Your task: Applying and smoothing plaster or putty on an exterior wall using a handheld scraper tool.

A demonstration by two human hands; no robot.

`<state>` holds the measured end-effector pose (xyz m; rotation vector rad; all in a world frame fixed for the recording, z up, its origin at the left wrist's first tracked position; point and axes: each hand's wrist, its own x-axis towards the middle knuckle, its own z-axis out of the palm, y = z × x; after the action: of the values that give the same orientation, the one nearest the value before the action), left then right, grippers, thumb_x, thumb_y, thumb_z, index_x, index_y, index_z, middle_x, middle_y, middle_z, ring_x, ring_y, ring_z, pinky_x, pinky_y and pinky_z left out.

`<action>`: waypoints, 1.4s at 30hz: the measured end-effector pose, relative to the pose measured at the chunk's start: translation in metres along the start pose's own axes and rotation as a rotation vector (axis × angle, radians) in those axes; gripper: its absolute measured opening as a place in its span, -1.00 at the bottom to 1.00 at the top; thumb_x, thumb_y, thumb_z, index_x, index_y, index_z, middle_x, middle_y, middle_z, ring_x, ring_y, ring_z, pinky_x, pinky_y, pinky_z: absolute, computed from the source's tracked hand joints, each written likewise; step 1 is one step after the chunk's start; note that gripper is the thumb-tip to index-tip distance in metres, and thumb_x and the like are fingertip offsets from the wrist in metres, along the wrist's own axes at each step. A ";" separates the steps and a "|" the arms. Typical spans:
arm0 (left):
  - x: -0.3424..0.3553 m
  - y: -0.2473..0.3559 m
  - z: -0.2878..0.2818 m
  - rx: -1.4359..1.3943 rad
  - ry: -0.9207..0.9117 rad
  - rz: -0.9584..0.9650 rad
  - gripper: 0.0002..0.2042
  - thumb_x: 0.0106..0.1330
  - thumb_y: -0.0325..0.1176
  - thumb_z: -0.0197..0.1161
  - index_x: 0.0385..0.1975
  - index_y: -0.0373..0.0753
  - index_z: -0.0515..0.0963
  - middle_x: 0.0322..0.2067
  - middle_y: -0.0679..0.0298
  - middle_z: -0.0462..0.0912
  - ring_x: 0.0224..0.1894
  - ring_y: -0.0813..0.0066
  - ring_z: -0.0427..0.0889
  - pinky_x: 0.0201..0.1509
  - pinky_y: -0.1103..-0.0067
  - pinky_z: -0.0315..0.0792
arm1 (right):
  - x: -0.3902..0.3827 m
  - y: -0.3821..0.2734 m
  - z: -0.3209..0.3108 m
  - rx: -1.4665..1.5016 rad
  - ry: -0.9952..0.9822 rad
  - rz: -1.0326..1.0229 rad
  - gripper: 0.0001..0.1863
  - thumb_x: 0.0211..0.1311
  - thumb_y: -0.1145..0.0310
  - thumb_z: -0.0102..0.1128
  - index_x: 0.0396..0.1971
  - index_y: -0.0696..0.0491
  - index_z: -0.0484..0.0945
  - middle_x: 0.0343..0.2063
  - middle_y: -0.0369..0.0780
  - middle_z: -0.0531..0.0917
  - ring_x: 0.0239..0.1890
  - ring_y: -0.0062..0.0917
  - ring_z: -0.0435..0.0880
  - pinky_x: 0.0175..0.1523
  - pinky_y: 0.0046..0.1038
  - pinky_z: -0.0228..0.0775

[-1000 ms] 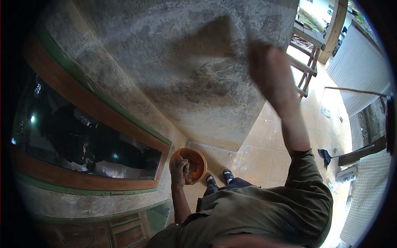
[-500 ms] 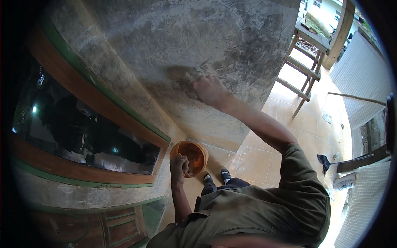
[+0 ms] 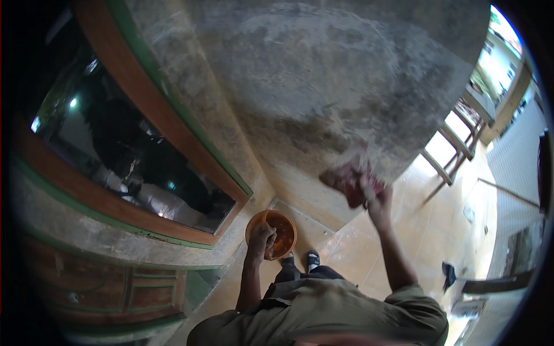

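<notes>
My left hand (image 3: 261, 238) is closed on the handle of an orange bucket (image 3: 285, 230), which has murky brown contents and sits low by the wall corner near my sandalled feet. My right hand (image 3: 378, 202) grips a dark red, flat object (image 3: 340, 177), blurred, perhaps a cloth or tool, against or just in front of the lower part of the mottled grey plaster wall (image 3: 334, 69). Whether it touches the plaster I cannot tell. The wall surface around it is stained darker.
A wood-framed window (image 3: 133, 155) with green trim is on my left, panelled woodwork (image 3: 150, 288) below it. A wooden trestle (image 3: 450, 144) stands beyond the wall's right edge on the tiled floor (image 3: 404, 236). Hanging sheets (image 3: 513, 173), a post and a dark mop head (image 3: 447, 274) are farther right.
My right hand has moved down and right from mid-wall, and the red object in it now shows clearly. The view has shifted. My left hand stays at the bucket.
</notes>
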<state>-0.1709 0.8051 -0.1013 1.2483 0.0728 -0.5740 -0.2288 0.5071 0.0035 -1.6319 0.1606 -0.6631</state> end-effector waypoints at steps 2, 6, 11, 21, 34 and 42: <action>-0.004 0.000 -0.005 0.064 0.012 0.035 -0.75 0.21 -0.49 0.08 -0.64 -0.06 0.20 -0.73 0.48 0.27 -0.76 0.80 0.14 -0.72 0.77 0.01 | -0.022 0.043 0.006 0.120 -0.051 0.128 -0.79 0.29 0.31 0.06 -0.39 0.15 0.52 -0.63 -0.34 0.54 -0.67 -0.78 0.42 -0.67 -0.69 0.11; -0.015 -0.003 -0.014 0.065 0.122 0.033 -0.77 0.21 -0.49 0.09 -0.62 -0.07 0.22 -0.74 0.49 0.26 -0.76 0.80 0.14 -0.70 0.76 0.03 | -0.049 0.059 0.039 0.282 -0.045 0.491 -0.74 0.30 0.29 0.04 -0.41 0.20 0.51 -0.63 -0.25 0.60 -0.68 -0.66 0.52 -0.71 -0.65 0.16; -0.027 -0.005 -0.007 0.177 0.269 0.027 -0.76 0.24 -0.42 0.13 -0.63 -0.09 0.25 -0.77 0.52 0.25 -0.79 0.81 0.18 -0.75 0.76 0.07 | -0.056 0.081 0.080 0.385 -0.419 0.596 -0.77 0.24 0.37 0.08 -0.30 0.25 0.53 -0.57 -0.22 0.63 -0.58 -0.61 0.58 -0.58 -0.61 0.34; -0.036 -0.016 -0.042 0.110 0.410 0.079 -0.68 0.41 -0.21 -0.11 -0.64 -0.12 0.26 -0.81 0.49 0.20 -0.85 0.75 0.11 -0.81 0.73 0.03 | -0.055 0.079 0.152 0.043 -1.041 0.355 -0.80 0.18 0.41 0.10 -0.36 0.27 0.54 -0.56 -0.17 0.65 -0.55 -0.63 0.60 -0.45 -0.57 0.44; -0.056 0.011 -0.080 0.155 0.436 0.082 -0.67 0.40 -0.20 -0.08 -0.65 -0.13 0.27 -0.78 0.49 0.22 -0.79 0.76 0.16 -0.73 0.73 0.08 | -0.087 0.062 0.227 -0.391 -1.048 0.115 -0.71 0.06 0.21 0.15 -0.51 0.18 0.47 -0.71 -0.11 0.59 -0.64 -0.32 0.62 -0.42 -0.35 0.46; -0.057 0.039 -0.097 0.144 0.284 0.085 -0.70 0.40 -0.21 -0.09 -0.61 -0.13 0.29 -0.78 0.51 0.20 -0.80 0.79 0.12 -0.76 0.76 0.02 | -0.096 0.039 0.244 -0.518 -1.006 0.059 -0.75 0.05 0.20 0.08 -0.54 0.09 0.53 -0.65 -0.09 0.60 -0.51 -0.22 0.62 -0.35 -0.20 0.42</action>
<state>-0.1774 0.9214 -0.0790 1.4606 0.2184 -0.3297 -0.1751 0.7555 -0.0713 -2.2604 -0.3828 0.3293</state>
